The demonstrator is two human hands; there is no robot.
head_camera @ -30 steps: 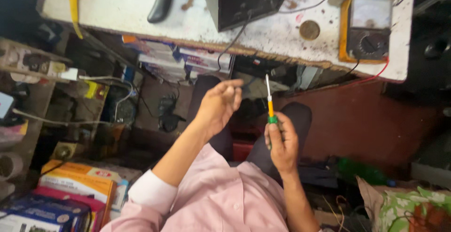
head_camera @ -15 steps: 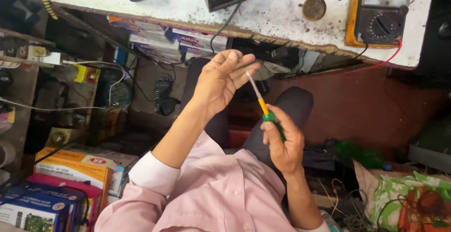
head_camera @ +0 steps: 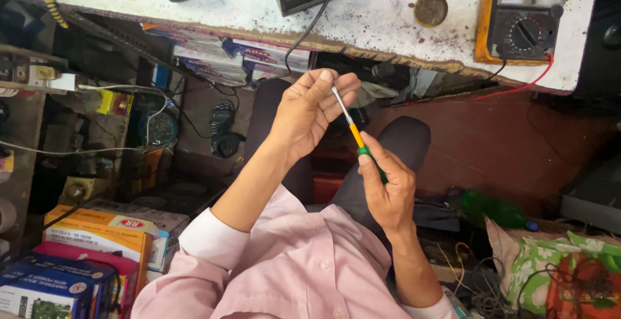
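while the right hand [head_camera: 387, 186] grips a screwdriver [head_camera: 358, 137], the left hand's [head_camera: 309, 111] loosely curled fingers touch its tip.

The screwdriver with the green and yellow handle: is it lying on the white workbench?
No, the screwdriver with the green and yellow handle is held in the right hand, its metal tip touching the left hand, below the white workbench.

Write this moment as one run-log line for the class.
right hand: grips screwdriver handle | left hand: fingers touch its metal tip | place: over lap, below workbench
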